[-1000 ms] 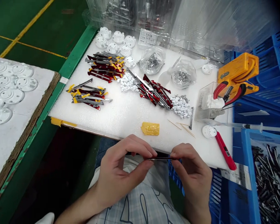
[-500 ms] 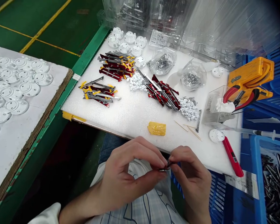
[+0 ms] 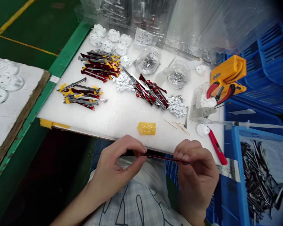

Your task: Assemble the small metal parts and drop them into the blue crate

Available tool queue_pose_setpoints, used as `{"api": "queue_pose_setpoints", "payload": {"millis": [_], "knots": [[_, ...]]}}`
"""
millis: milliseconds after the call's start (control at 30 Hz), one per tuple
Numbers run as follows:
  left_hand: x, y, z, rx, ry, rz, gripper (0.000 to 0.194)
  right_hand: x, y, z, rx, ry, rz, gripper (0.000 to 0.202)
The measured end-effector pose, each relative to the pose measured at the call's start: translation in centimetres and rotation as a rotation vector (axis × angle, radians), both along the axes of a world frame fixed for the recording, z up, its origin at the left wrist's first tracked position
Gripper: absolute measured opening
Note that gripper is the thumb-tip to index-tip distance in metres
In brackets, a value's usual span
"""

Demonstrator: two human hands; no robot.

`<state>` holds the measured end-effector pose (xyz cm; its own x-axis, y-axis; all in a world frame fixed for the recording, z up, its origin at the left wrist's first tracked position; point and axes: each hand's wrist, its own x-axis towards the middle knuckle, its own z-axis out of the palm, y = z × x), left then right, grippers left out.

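Observation:
A slim dark red strip (image 3: 161,158) spans the gap between my hands, just off the table's near edge. One end is pinched by the thumb and fingers of my left hand (image 3: 122,166). My right hand (image 3: 198,169) grips the other end, its fingers curled over it. Beyond them on the white foam sheet (image 3: 118,121) lie a piece of yellow tape (image 3: 147,128) and thin wooden sticks (image 3: 182,128). A loose pile of red and grey strips (image 3: 151,91) sits farther back, beside small white pieces (image 3: 176,106).
Taped strips (image 3: 81,95) lie at left, round white parts (image 3: 113,36) behind. Bags of small metal pieces (image 3: 148,61) stand at the back. On the right are an orange dispenser (image 3: 226,73), red-handled pliers (image 3: 219,92), a syringe (image 3: 254,125), a red cutter (image 3: 217,147) and a blue crate (image 3: 237,157).
My hands have moved apart, and the red strip now shows at length between them. Before, they met closely around a small dark end. The camera view has shifted right.

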<state>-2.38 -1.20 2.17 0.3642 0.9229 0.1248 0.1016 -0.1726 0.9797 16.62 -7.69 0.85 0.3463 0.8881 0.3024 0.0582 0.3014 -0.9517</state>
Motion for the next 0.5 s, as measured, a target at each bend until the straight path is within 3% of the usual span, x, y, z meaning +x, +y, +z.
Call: {"api": "queue_pose_setpoints", "payload": {"millis": [133,367,500], "knots": [[0.4,-0.1,-1.1,-0.012,0.083,-0.08,0.016,-0.5,0.5,0.7,0.034,-0.077,-0.019,0.005],[0.5,-0.4,-1.2,-0.008,0.072,-0.074,0.014,-0.9,0.5,1.0,0.029,-0.171,-0.04,0.008],[0.3,-0.2,-1.5,-0.017,0.083,-0.079,0.013,2.1,-0.5,2.3,0.03,-0.183,-0.351,0.013]]}}
